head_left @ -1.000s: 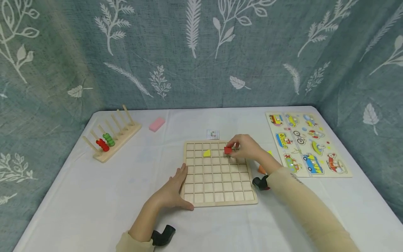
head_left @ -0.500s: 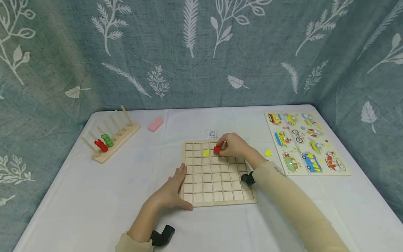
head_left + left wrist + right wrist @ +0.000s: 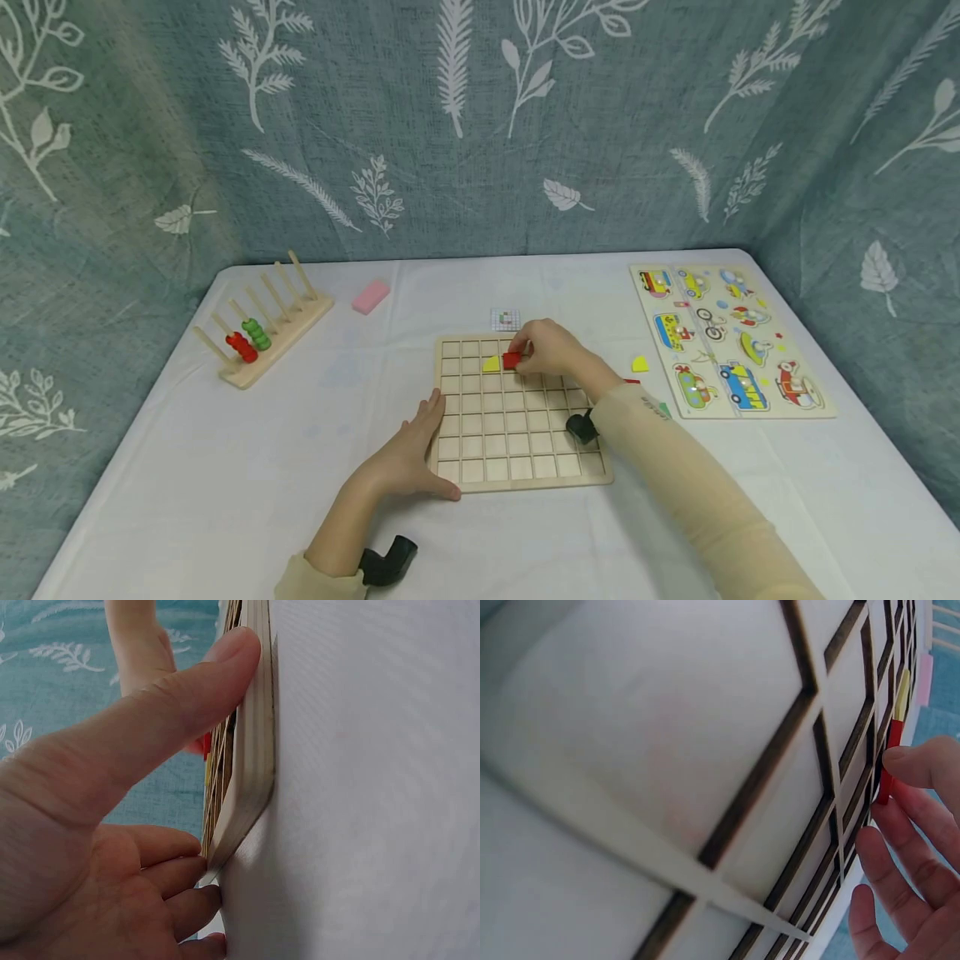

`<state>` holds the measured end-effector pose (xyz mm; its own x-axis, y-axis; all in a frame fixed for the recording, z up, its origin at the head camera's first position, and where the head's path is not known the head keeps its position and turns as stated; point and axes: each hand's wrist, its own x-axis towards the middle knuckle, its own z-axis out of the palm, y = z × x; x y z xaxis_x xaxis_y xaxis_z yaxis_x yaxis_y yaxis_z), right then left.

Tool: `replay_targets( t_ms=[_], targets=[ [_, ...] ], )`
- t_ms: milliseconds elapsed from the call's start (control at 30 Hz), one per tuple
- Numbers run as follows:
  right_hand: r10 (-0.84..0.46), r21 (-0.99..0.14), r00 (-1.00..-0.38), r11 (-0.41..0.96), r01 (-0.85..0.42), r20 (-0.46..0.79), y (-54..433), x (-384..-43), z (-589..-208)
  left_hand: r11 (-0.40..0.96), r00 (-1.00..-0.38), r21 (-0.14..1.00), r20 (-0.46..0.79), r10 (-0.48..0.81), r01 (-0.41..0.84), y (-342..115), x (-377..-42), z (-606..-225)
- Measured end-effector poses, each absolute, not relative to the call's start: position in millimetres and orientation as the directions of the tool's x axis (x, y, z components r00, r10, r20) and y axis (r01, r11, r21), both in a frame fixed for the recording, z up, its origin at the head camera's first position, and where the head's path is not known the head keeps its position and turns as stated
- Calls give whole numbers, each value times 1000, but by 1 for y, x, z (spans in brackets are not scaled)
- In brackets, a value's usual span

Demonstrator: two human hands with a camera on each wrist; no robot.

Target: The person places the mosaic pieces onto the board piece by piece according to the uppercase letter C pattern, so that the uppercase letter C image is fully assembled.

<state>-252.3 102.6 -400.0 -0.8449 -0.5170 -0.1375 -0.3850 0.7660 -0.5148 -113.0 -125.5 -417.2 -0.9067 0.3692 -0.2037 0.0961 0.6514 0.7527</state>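
Note:
A wooden grid board (image 3: 525, 482) lies on the white cloth in the head view. My right hand (image 3: 551, 348) pinches a red square tile (image 3: 511, 361) at the board's second row, just right of a yellow tile (image 3: 491, 364) with a cut or rounded corner. In the right wrist view the thumb and fingers hold the red tile (image 3: 893, 739) at its edge; whether it sits fully in its cell I cannot tell. My left hand (image 3: 408, 454) rests against the board's left side near the front corner, fingers spread, and its thumb (image 3: 187, 694) touches the front edge.
Behind the board lies a small patterned card (image 3: 506, 320). A peg stand (image 3: 277, 340) with red and green beads and a pink block (image 3: 371, 297) are at left. Right of the board are a loose yellow piece (image 3: 640, 364) and a picture puzzle (image 3: 708, 404).
My right hand has carried the red tile leftward over the grid and down beside the yellow tile. The left hand stays at the board's side. The view has shifted slightly.

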Motion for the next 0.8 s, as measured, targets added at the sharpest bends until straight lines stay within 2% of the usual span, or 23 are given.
replay_targets(
  t_ms=[800],
  targets=[
    [-521,-529,-842,758,-381,-140,103,-251,-399,639,-907,762,-191,375,104,-126,-113,-416]
  ],
)
